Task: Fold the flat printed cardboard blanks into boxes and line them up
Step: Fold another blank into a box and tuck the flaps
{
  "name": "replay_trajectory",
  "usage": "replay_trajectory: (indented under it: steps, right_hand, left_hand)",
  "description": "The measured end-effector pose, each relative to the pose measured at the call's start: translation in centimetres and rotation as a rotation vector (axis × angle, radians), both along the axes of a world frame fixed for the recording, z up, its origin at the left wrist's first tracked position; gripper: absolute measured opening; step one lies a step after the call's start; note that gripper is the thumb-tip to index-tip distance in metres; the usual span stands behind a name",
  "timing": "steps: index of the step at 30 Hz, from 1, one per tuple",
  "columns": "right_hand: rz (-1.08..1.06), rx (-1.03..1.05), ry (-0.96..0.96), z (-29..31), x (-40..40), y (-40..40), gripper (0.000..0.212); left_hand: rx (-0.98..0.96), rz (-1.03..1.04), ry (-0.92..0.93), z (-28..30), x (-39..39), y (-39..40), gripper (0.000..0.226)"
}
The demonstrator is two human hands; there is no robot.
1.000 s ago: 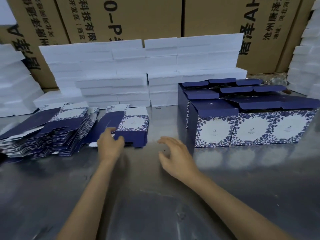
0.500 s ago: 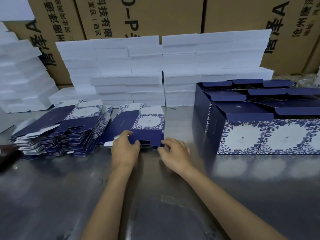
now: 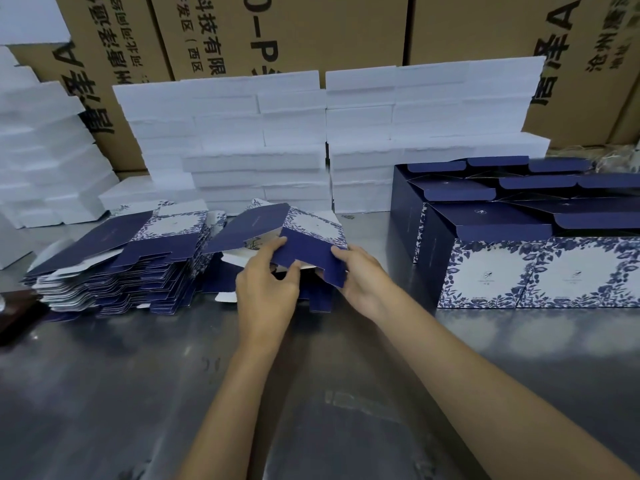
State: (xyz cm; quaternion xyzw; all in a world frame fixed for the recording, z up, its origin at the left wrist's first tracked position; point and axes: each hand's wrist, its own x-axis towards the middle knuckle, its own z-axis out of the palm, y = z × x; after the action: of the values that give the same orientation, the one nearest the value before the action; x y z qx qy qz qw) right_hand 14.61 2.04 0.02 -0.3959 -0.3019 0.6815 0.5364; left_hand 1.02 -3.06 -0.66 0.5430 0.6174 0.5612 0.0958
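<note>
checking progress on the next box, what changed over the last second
Both hands closed in on the top blank: the left hand and right hand now grip its near edge and lift it, opening it up. The stack of flat blanks and the folded boxes stayed put.

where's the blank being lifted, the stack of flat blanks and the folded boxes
lifted blank (image 3: 304, 249), head view, navy flap
stack of flat blanks (image 3: 138, 268), head view, top sheets
folded boxes (image 3: 491, 271), head view, white front panel

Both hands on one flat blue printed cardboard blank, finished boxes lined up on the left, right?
Not quite. The head view shows the finished blue floral cardboard boxes on the right. Left hand and right hand do hold one blue printed cardboard blank.
</note>
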Motion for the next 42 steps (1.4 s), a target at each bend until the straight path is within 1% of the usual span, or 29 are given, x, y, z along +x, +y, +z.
replay_trajectory:
  steps: [3,8,9,11,13,14,15,16,17,18,19,20,21,22,23,24,25,27,29,32,36,39,42]
  right_hand:
    - [-0.029,0.003,0.023,-0.2,1.2,0.0,0.033]
    - [-0.08,0.036,0.087,-0.5,3.8,-0.7,0.036]
    - [-0.082,0.052,0.089,-0.5,4.2,-0.9,0.036]
    - [-0.089,0.077,0.073,-0.7,5.2,-1.3,0.036]
    - [-0.097,0.099,0.061,-0.9,6.2,-1.6,0.035]
    - [-0.099,0.109,0.06,-1.0,6.6,-1.9,0.035]
    - [-0.101,0.113,0.06,-1.0,7.0,-2.3,0.035]
    - [-0.103,0.113,0.056,-1.1,7.5,-2.8,0.035]
    - [-0.101,0.112,0.048,-1.3,8.0,-3.2,0.037]
    - [-0.095,0.111,0.036,-1.5,8.6,-3.7,0.039]
    - [-0.083,0.118,0.025,-1.7,9.2,-4.1,0.042]
    - [-0.066,0.13,0.01,-1.8,9.7,-4.5,0.044]
    - [-0.05,0.142,-0.007,-1.8,10.1,-4.9,0.045]
    - [-0.043,0.147,-0.021,-1.7,10.3,-5.2,0.046]
    - [-0.042,0.149,-0.029,-1.7,10.4,-5.5,0.046]
    - [-0.046,0.148,-0.036,-1.6,10.5,-5.7,0.047]
    - [-0.049,0.147,-0.044,-1.6,10.5,-5.9,0.048]
    - [-0.036,0.156,-0.064,-1.6,10.4,-6.2,0.05]
    - [-0.008,0.173,-0.067,-1.5,10.3,-6.5,0.054]
    - [0.018,0.188,-0.02,-1.5,10.1,-6.5,0.057]
    - [0.012,0.179,0.048,-1.4,10.2,-6.3,0.058]
    - [0.012,0.173,0.106,-1.3,10.3,-6.2,0.055]
    - [0.032,0.127,0.083,-1.5,10.2,-6.1,0.053]
  left_hand:
    - [-0.008,-0.028,0.063,-0.3,0.8,0.0,0.042]
    - [-0.007,-0.069,0.191,-0.9,2.4,-0.4,0.05]
    - [0.023,-0.066,0.218,-0.8,2.6,-0.7,0.049]
    - [0.148,-0.032,0.271,-0.5,2.7,-1.1,0.039]
    - [0.326,0.074,0.343,0.0,2.5,-1.4,0.026]
    - [0.382,0.152,0.357,0.2,2.2,-1.3,0.025]
    - [0.398,0.22,0.339,0.5,1.8,-1.1,0.028]
    - [0.368,0.259,0.27,0.6,1.4,-0.9,0.034]
    - [0.299,0.244,0.147,0.6,0.8,-0.5,0.041]
    - [0.195,0.172,-0.027,0.6,0.3,-0.2,0.046]
    - [0.063,0.068,-0.234,0.4,-0.3,0.3,0.045]
    - [-0.065,-0.074,-0.458,0.4,-0.9,0.7,0.038]
    - [-0.185,-0.262,-0.687,0.4,-1.5,1.0,0.032]
    - [-0.277,-0.461,-0.874,0.1,-1.9,1.1,0.036]
    - [-0.336,-0.623,-1.007,-0.2,-2.2,1.1,0.042]
    - [-0.369,-0.728,-1.107,-0.5,-2.5,1.0,0.045]
    - [-0.386,-0.792,-1.186,-0.7,-2.6,0.9,0.049]
    - [-0.366,-0.883,-1.269,-1.2,-2.9,0.8,0.054]
    - [-0.301,-0.995,-1.326,-1.1,-3.2,0.5,0.053]
    - [-0.283,-1.123,-1.343,-0.7,-2.8,-0.1,0.05]
    - [-0.302,-1.232,-1.325,-0.3,-1.8,-0.2,0.051]
    - [-0.333,-1.248,-1.295,-0.6,-1.0,-0.2,0.061]
    - [-0.386,-1.219,-1.173,-0.9,-0.2,-0.4,0.071]
